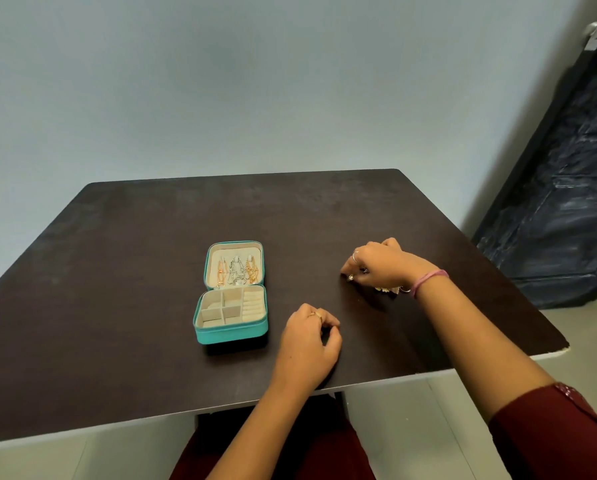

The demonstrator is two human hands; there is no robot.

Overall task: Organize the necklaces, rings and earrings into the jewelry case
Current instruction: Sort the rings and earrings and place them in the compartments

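Right hand low over small jewelry pieces on the dark tabletop, fingers curled, tips at a small ring; grip itself not discernible. Left hand near the front edge, fingers curled together; held item not discernible. One teal jewelry case left of both hands, open, lid lying flat away from viewer, long axis front-to-back. Three necklaces hung in lid.

head view: worn on the person's head | faces forward and down over the near edge of the table | wide angle, whole tabletop in frame, wall beyond the far edge | single view, nothing shared
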